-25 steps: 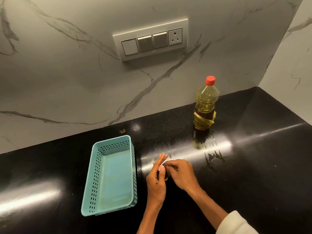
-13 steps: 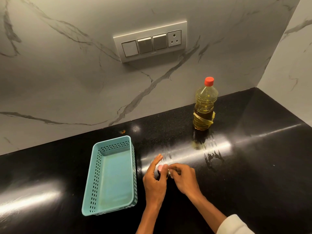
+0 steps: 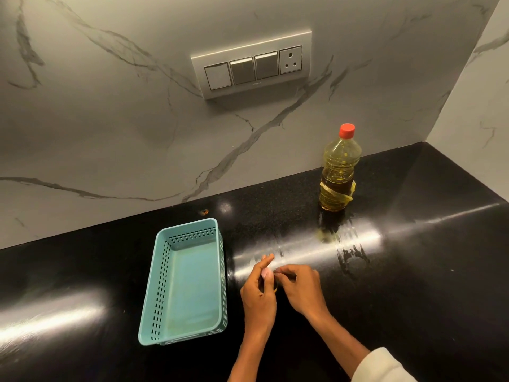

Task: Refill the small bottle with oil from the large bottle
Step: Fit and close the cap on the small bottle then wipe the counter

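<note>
The large oil bottle (image 3: 339,172) stands upright at the back of the black counter, red cap on, yellow oil inside. Near the front, my left hand (image 3: 258,293) wraps around the small bottle (image 3: 275,287), which is almost wholly hidden; only a sliver of amber and a pale pink cap (image 3: 266,274) show between my fingers. My right hand (image 3: 298,288) pinches at that cap from the right side. Both hands touch the small bottle.
A teal perforated plastic basket (image 3: 164,271) lies just left of my hands. Oily smears (image 3: 349,252) mark the black counter (image 3: 429,271) in front of the large bottle. A marble wall with a switch panel (image 3: 252,64) rises behind; a side wall closes the right.
My hands stayed together on the small bottle, shifting slightly. The fingers of my left hand opened and re-closed around it while my right fingers worked at the cap.
</note>
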### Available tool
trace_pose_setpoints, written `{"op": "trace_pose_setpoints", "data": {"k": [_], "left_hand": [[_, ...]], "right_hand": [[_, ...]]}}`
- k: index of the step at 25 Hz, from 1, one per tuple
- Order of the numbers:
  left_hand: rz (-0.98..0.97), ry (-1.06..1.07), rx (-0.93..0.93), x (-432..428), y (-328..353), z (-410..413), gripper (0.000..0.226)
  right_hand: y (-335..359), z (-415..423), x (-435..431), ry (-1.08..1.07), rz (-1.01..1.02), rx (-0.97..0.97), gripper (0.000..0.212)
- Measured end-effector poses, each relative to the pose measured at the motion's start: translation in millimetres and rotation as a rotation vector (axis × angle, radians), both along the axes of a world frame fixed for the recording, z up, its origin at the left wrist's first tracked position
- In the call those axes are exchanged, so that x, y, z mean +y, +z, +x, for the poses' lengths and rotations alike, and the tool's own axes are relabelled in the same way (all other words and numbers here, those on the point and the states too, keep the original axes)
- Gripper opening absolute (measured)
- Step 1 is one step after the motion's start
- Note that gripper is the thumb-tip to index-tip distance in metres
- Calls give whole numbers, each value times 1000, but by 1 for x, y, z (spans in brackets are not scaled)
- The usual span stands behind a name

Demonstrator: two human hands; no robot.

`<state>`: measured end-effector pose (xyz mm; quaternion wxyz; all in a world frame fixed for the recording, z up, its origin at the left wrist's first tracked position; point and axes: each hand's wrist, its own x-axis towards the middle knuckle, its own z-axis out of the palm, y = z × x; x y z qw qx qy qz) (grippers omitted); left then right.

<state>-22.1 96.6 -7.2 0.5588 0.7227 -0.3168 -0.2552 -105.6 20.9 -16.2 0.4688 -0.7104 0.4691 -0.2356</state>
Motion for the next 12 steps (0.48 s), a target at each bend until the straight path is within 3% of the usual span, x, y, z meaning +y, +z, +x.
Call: {"op": "trace_pose_setpoints", "data": {"k": [3,8,12], "left_hand": [[-31,-30,14,0,3,1,28],[-55,-69,62,1,-1,4,30],[-41,-67,44,1,1,3,31]], "right_hand": [[0,0,-1,41,1,26,14],[15,7,2,-32,-74,-110,13],[8,9,-4,50,-62,58,15]]}}
